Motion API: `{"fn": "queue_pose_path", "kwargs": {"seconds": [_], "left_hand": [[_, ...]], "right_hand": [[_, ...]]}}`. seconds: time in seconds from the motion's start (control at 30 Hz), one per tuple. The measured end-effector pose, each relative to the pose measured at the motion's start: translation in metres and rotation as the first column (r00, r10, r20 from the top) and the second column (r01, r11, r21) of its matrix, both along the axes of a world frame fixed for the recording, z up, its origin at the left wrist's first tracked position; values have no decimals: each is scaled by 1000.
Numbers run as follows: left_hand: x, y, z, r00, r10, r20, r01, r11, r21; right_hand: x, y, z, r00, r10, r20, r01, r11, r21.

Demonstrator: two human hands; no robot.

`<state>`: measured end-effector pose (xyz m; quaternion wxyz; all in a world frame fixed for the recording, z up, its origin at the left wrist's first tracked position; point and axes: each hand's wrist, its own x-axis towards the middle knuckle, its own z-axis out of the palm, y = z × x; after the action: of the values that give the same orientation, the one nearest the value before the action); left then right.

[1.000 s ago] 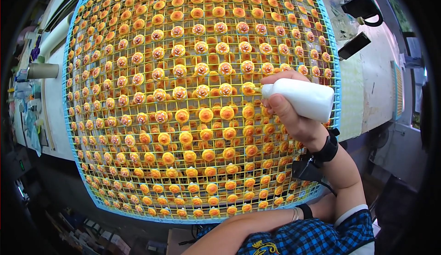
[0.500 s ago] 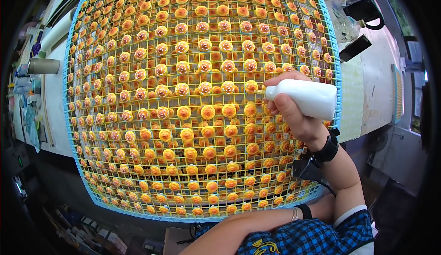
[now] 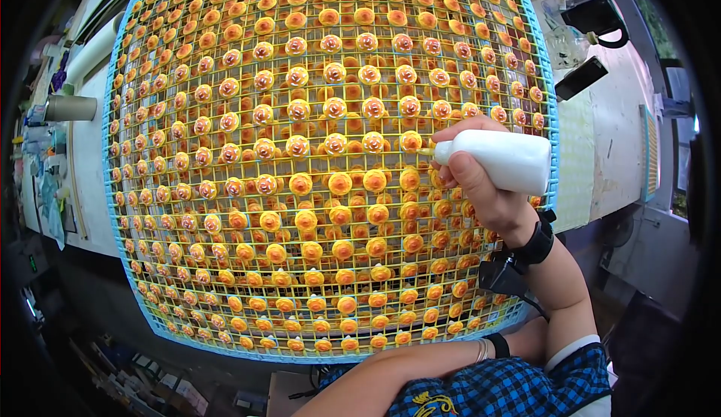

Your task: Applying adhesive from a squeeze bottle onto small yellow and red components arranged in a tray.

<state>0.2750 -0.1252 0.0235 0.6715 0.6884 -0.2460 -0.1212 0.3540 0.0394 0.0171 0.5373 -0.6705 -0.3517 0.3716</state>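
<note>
My right hand (image 3: pixel 481 180) is wrapped round a white squeeze bottle (image 3: pixel 507 162) lying nearly level, its thin gold nozzle pointing left. The nozzle tip is at the right edge of a small orange-yellow flower-shaped piece (image 3: pixel 411 141); whether they touch I cannot tell. Rows of such pieces sit on a yellow wire rack (image 3: pixel 319 163) with a blue border. Many in the upper and left rows bear white strokes; a plain piece (image 3: pixel 340 183) lies lower in the middle. My left hand (image 3: pixel 526 337) is tucked under my right forearm, its fingers hidden.
More layers of orange pieces show beneath the rack. A dark clamp-like device (image 3: pixel 502 277) is at its lower right edge. Right of it, a table holds a black phone-like slab (image 3: pixel 580 79) and a dark handled object (image 3: pixel 597 18). A grey-brown cylinder (image 3: pixel 71 108) lies at left.
The nozzle tip has drawn back very slightly to the right from the flower-shaped piece. My left arm and the rack stay as they were.
</note>
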Motion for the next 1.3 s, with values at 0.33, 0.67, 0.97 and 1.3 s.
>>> {"fn": "queue_pose_path", "kwargs": {"seconds": [0.33, 0.67, 0.97, 1.3], "left_hand": [[-3, -16, -8, 996, 81, -29, -83, 993, -80], [-4, -17, -9, 988, 145, -58, -153, 977, -147], [-4, -21, -10, 979, 199, -44, -203, 968, -146], [-7, -36, -17, 965, 263, -5, -258, 943, -208]], "right_hand": [[0, -4, -4, 994, -80, 67, 77, 995, 57], [-1, -2, -1, 998, -66, 21, 66, 998, 12], [1, -3, -1, 994, -71, 85, 69, 997, 24], [0, -2, -1, 996, -47, 81, 43, 998, 49]]}}
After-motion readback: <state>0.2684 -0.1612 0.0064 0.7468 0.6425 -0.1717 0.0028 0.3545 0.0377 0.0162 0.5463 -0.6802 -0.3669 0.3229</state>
